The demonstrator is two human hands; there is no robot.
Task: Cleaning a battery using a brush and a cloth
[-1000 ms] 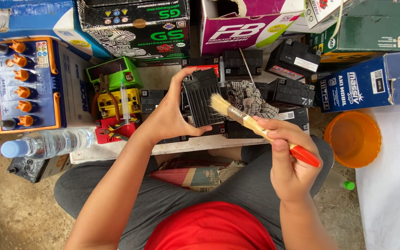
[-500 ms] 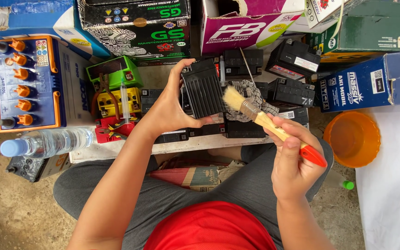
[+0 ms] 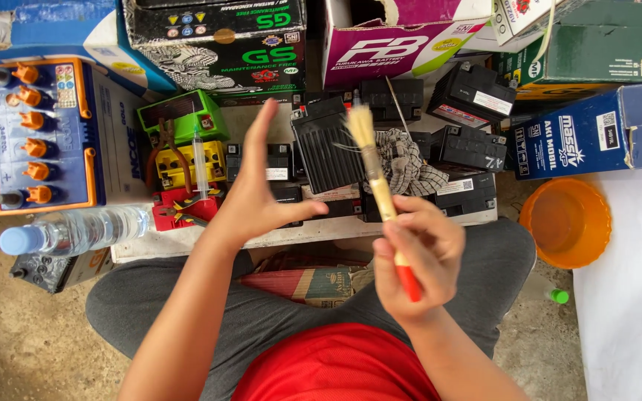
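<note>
Seated person, red shirt (image 3: 336,367), grey trousers, legs crossed on the ground. Folded cardboard (image 3: 302,282) lies in the lap gap.

Right hand (image 3: 414,271) is closed around a paintbrush (image 3: 380,189), gripping its wooden shaft just above the red handle end; bristles point up and away, tip over the black boxes. Left hand (image 3: 258,197) is open, fingers spread and raised, thumb out to the right, holding nothing. It hovers just left of a ribbed black battery (image 3: 328,145), which stands tilted on the board (image 3: 187,241); cannot tell if fingertips touch it.

On that low board: more small black batteries (image 3: 469,148), a checked rag (image 3: 406,167) just right of the brush bristles, a syringe (image 3: 200,160) over yellow and red battery cases (image 3: 180,186), a green case (image 3: 183,115) behind those.

Left side: clear water bottle with blue cap (image 3: 76,230) lying down, a blue battery with orange caps (image 3: 35,134) beyond it. Right side: orange plastic bowl (image 3: 566,223) on the ground, white sheet (image 3: 633,297) beside it.

Far edge: stacked cardboard boxes (image 3: 403,41), black-green, purple-white, green, dark blue.
</note>
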